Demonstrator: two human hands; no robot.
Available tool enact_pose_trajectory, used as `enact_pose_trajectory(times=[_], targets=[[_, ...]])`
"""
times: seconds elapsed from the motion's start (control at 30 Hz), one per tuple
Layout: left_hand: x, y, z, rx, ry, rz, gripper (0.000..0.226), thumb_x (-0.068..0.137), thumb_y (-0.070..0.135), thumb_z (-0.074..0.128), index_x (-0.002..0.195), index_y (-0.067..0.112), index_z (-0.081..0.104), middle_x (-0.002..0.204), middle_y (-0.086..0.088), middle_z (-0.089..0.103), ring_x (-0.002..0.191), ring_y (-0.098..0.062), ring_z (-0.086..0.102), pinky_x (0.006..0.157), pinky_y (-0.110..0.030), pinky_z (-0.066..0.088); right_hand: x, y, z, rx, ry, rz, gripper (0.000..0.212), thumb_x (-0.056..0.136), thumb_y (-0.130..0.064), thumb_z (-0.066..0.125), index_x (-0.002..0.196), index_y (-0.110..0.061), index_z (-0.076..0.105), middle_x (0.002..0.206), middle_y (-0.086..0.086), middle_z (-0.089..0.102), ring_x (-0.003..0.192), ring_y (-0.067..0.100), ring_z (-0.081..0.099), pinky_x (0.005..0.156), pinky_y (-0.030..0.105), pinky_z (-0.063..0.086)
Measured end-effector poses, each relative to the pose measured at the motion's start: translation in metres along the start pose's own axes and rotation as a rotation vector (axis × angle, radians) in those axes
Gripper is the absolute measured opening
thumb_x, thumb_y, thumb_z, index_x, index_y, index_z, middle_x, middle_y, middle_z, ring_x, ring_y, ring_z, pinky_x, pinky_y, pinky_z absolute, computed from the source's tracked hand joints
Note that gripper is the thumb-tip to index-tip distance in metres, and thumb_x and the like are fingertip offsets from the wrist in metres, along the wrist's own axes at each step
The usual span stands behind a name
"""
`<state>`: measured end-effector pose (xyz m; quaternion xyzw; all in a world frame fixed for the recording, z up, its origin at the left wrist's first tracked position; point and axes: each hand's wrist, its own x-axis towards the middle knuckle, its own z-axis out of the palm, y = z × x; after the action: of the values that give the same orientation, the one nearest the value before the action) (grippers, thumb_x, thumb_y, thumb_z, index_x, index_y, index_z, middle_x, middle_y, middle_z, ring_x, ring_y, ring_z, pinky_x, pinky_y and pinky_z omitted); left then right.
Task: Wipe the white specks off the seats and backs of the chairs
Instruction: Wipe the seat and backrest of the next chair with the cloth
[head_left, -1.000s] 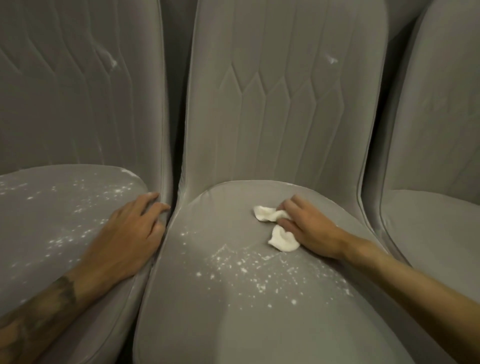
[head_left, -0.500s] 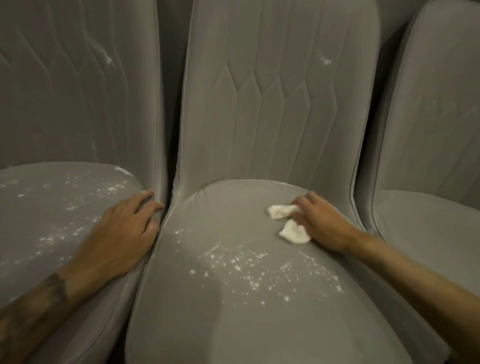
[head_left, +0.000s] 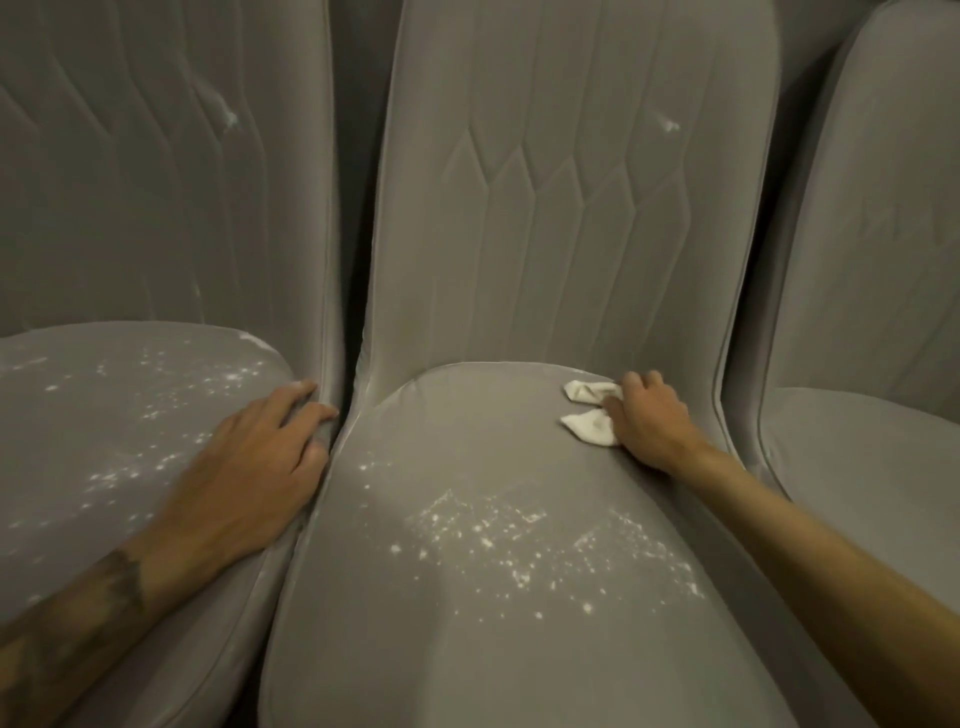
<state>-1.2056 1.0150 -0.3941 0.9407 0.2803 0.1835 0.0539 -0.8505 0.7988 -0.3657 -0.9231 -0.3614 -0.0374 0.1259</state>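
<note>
**Inspector:** Head view, the only one supplied. Start with the hands.

**Assessor:** The right hand (head_left: 652, 421), right of centre, has its fingers curled over a crumpled white cloth (head_left: 592, 423) and pins it to the rear right of the middle seat (head_left: 467, 665). Two tails of the cloth stick out to the left of the knuckles.

**Inspector:** Reason for that position?

**Assessor:** In my judgement the cloth sits behind the dirt so that a stroke can be drawn forward through it. The rear band around the cloth looks bare. The white specks (head_left: 519, 551) lie in a broad patch across the middle and front of that seat, apart from the cloth.

**Inspector:** And the left hand?

**Assessor:** The left hand (head_left: 244, 467), lower left of centre, lies spread and flat on the inner edge of the left seat (head_left: 47, 457). Its fingertips drape into the gap between the chairs, and it holds nothing. I read it as a brace that takes the person's weight while leaning in.

**Inspector:** Outstanding work?

**Assessor:** The left seat carries its own scatter (head_left: 156, 410). One mark (head_left: 669, 124) shows high on the middle back (head_left: 571, 234). Another smear (head_left: 228, 117) shows on the left back (head_left: 130, 208), in the upper left of the frame. The right chair (head_left: 857, 467), at the right edge, shows no specks that I can make out. I judge the task to be at an early stage.
</note>
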Motion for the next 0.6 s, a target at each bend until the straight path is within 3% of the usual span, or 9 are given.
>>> enact_pose_trajectory(times=[0.07,0.2,0.27,0.4,0.47,0.6], targets=[[0.002,0.0,0.0,-0.028,0.0,-0.026,0.055,0.101,0.039,0.026,0.141,0.019,0.058,0.156,-0.008,0.043,0.136,-0.027,0.049,0.114,-0.046,0.039,0.009,-0.029,0.006,0.011,0.003,-0.002,0.033,0.106,-0.027,0.039,0.125,-0.002,0.048,0.13,0.021,0.045,0.117,0.041,0.048,0.099,0.043,0.037],[0.002,0.0,0.002,-0.017,0.009,-0.021,0.05,0.101,0.036,0.029,0.139,0.02,0.059,0.156,-0.008,0.044,0.136,-0.027,0.05,0.114,-0.046,0.04,-0.023,-0.075,0.029,0.162,-0.029,-0.428,0.026,0.103,-0.027,0.048,0.121,-0.009,0.054,0.116,0.013,0.05,0.104,0.031,0.051,0.093,0.038,0.039],[0.002,0.0,0.001,-0.024,0.014,-0.025,0.049,0.101,0.035,0.031,0.138,0.021,0.059,0.155,-0.007,0.044,0.135,-0.026,0.05,0.113,-0.046,0.041,-0.026,-0.075,0.029,0.166,-0.051,-0.513,0.025,0.102,-0.029,0.05,0.12,-0.012,0.054,0.115,0.01,0.051,0.104,0.029,0.052,0.093,0.039,0.041],[0.001,0.002,0.001,-0.024,0.022,-0.028,0.05,0.1,0.036,0.029,0.137,0.022,0.058,0.154,-0.006,0.044,0.132,-0.026,0.05,0.111,-0.044,0.04,0.018,-0.09,0.023,0.077,-0.077,-0.239,0.032,0.105,-0.027,0.044,0.125,-0.003,0.05,0.126,0.022,0.048,0.116,0.039,0.05,0.099,0.041,0.038],[0.001,0.003,-0.001,-0.025,0.013,-0.042,0.05,0.099,0.035,0.029,0.138,0.023,0.058,0.155,-0.005,0.043,0.134,-0.025,0.049,0.112,-0.043,0.039,0.021,-0.12,0.027,0.084,-0.091,-0.237,0.033,0.105,-0.026,0.042,0.125,0.0,0.048,0.129,0.024,0.047,0.119,0.041,0.049,0.1,0.041,0.037],[-0.001,0.005,-0.004,-0.008,-0.001,-0.044,0.051,0.098,0.032,0.029,0.139,0.021,0.057,0.156,-0.007,0.042,0.134,-0.025,0.048,0.112,-0.04,0.037,-0.033,-0.162,0.04,0.241,-0.121,-0.652,0.03,0.102,-0.03,0.048,0.125,-0.011,0.052,0.12,0.011,0.05,0.11,0.029,0.051,0.097,0.037,0.038]])
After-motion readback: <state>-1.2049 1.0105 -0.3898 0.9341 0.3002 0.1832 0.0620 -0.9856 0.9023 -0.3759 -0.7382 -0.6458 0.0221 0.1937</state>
